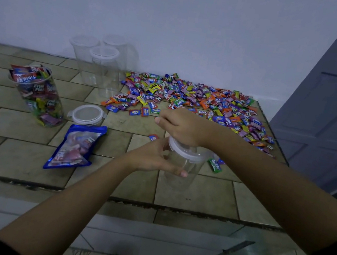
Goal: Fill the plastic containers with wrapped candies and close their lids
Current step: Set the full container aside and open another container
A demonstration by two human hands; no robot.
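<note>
Gripping the clear container at centre frame, the left hand wraps its side with curled fingers. Long axis near vertical, white lid up. Right hand sits over the lid, fingers curled — grip can't be told. Candy pile lies upper right

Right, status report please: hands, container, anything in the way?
Left hand grips empty clear container; right hand curled over its white lid. No candies inside yet. Nothing blocking; candy pile lies behind.
</note>
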